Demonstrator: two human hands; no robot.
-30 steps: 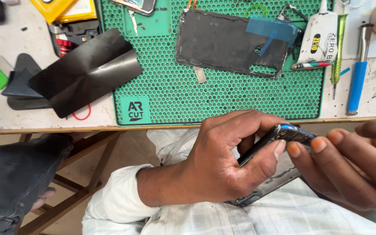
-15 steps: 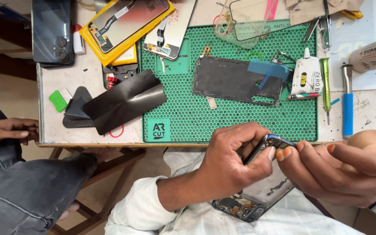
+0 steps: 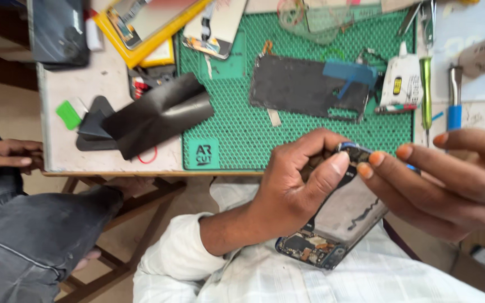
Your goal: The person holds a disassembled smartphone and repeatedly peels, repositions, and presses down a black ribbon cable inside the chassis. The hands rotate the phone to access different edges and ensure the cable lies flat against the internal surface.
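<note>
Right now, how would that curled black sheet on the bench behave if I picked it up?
The black sheet is probably floppy and light: it looks thin and lies curled and folded. Its glossy surface suggests it is slippery. A push would likely slide it across the table.

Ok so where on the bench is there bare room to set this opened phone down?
Barest: the green mat along its near edge, below the dark back panel. A smaller patch of white tabletop lies above the black film. The far edge and right-hand tool strip are crowded.
</note>
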